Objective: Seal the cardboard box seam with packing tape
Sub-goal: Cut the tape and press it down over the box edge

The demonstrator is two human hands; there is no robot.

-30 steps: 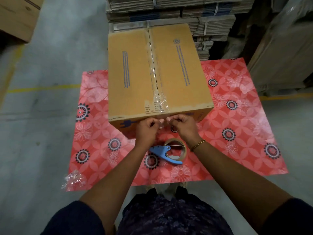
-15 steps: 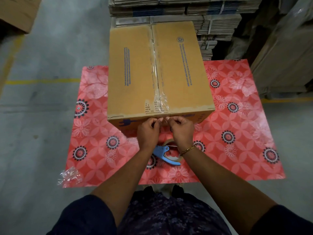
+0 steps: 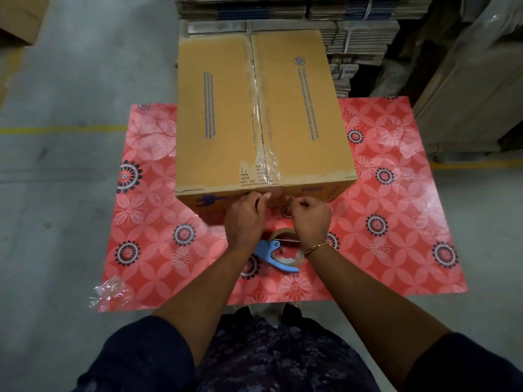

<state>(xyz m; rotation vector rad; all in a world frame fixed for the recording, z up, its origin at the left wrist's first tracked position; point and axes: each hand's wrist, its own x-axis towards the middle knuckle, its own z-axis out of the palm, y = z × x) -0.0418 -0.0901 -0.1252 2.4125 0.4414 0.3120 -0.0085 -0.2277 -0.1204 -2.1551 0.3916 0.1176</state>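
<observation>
A brown cardboard box [image 3: 220, 123] stands on a red flowered table [image 3: 396, 222]. Clear packing tape [image 3: 259, 108] runs along its centre seam and wrinkles at the near edge. My left hand [image 3: 244, 219] and my right hand [image 3: 310, 219] are at the box's near face just below that edge, each pinching the loose end of the clear tape between thumb and fingers. The tape end itself is hard to see. A blue tape dispenser [image 3: 276, 254] with its roll lies on the table under my wrists.
A crumpled scrap of clear film [image 3: 111, 290] sits at the table's front left corner. Stacks of flat cardboard [image 3: 353, 32] stand behind the box. Large cartons [image 3: 475, 94] rise at the right. Grey floor with a yellow line [image 3: 62, 128] lies to the left.
Both hands have stayed pinched together at the box's near edge, shifting slightly up against its front face. The box and dispenser have not moved.
</observation>
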